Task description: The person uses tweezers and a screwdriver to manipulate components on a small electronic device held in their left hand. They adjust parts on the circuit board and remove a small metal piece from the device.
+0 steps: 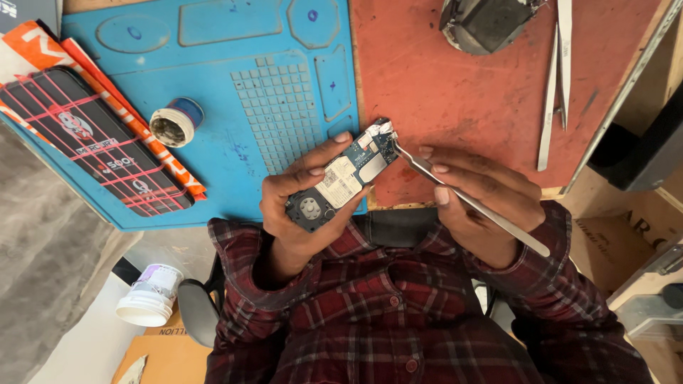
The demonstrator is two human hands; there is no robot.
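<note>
Blue circuit board (346, 178) sat clasped in the left hand (299, 206); right hand (477, 199) pinched metal tweezers (469, 203), tip touching its top corner.

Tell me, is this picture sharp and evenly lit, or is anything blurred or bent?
Head view: soft, even light, no harsh glare; faint shine on the tweezers in the right hand. The circuit board in the left hand is sharp. The wide lens bends the edges, so the blue mat and the plaid shirt look stretched.
</note>
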